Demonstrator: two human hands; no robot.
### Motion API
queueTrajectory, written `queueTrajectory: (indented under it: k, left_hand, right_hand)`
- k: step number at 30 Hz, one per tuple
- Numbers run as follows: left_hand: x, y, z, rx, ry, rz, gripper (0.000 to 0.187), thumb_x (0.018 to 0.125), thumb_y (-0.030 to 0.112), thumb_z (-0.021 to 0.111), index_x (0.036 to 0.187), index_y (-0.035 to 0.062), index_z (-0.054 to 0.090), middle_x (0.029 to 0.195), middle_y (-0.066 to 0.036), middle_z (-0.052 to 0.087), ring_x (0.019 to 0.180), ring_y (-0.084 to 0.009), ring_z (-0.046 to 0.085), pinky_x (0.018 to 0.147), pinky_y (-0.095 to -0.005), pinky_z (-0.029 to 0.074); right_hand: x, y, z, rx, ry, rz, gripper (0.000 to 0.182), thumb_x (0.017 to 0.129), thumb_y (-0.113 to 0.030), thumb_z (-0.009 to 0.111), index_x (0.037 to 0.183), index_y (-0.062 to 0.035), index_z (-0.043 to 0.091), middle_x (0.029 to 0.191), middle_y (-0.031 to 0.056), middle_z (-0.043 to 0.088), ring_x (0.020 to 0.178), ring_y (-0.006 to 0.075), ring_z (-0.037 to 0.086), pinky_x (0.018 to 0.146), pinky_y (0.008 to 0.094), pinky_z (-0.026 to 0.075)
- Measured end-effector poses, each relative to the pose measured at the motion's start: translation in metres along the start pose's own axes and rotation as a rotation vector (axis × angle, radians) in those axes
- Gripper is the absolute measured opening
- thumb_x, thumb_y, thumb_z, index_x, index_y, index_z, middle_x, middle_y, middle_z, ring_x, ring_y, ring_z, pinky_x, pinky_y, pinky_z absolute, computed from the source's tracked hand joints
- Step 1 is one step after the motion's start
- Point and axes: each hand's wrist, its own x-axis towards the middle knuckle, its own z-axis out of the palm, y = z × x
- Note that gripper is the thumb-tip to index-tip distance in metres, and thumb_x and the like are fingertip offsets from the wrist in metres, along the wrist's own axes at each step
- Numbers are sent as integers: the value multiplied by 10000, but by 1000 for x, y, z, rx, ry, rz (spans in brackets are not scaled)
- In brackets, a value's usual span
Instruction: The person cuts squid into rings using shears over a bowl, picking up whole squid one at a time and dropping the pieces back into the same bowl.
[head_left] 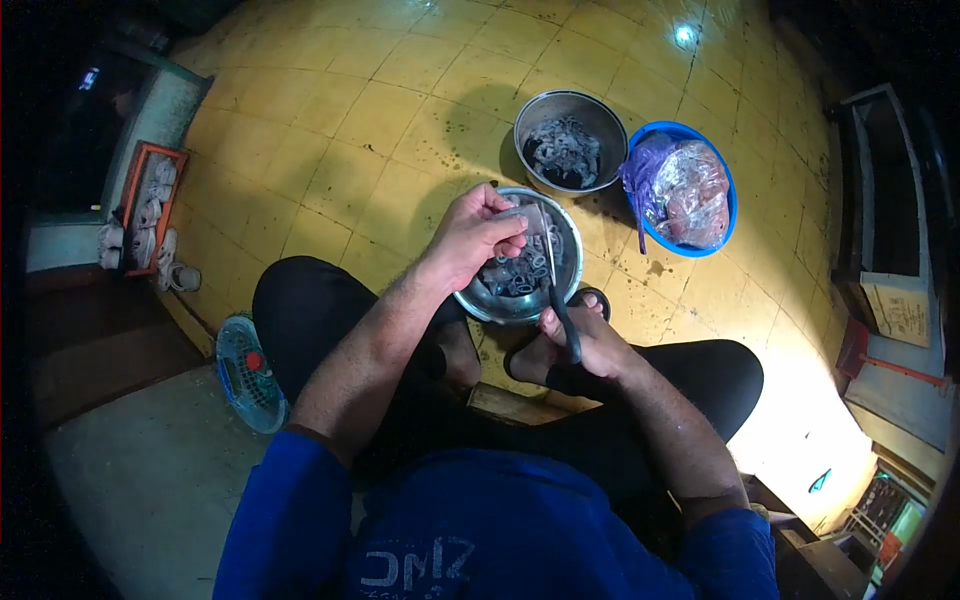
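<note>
I sit low on a yellow tiled floor with a steel bowl [478, 298] of dark fish pieces between my knees. My left hand [472, 236] is over the bowl, fingers pinched on a small piece of fish [522, 212]. My right hand [585, 345] rests at the bowl's near rim and grips a knife [553, 268] by its black handle; the thin blade points away from me over the bowl, close to the fingers of my left hand.
A second steel bowl [570, 105] with dark fish stands farther out. Beside it a blue basin [700, 135] holds a plastic bag of pale meat. A small blue basket [248, 372] lies by my left knee. Shoes fill an orange rack [150, 205] at left.
</note>
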Motion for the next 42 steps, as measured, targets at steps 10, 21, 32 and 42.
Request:
queueTrajectory:
  k: [10,21,32,42]
  left_hand:
    - [-1,-2,-1,82,-58,-36,184,847,28,672,907,85,507,814,-54,623,624,-96,608,533,-234,519]
    - [-1,-5,-3,132,-163,-146,180,831,57,695,861,105,524,730,-17,606,588,-77,591,495,-218,500]
    - [-3,-6,-2,171,-212,-260,138,856,53,664,892,69,532,821,-49,616,639,-91,609,544,-213,514]
    - [-1,4,-1,-16,-24,-82,115,874,14,623,936,12,525,899,-88,614,746,-153,650,679,-261,576]
  right_hand:
    - [2,1,3,-165,3,75,733,883,-706,396,677,-25,576,560,51,588,561,148,615,554,287,474]
    - [0,2,6,-112,33,25,689,900,-651,445,639,-26,567,536,50,583,515,152,607,496,283,465]
    - [2,1,0,40,15,57,651,908,-598,493,636,-10,554,518,54,558,472,137,583,454,272,451]
    - [4,6,1,37,43,54,719,888,-672,447,672,1,581,554,64,568,549,158,594,520,289,468]
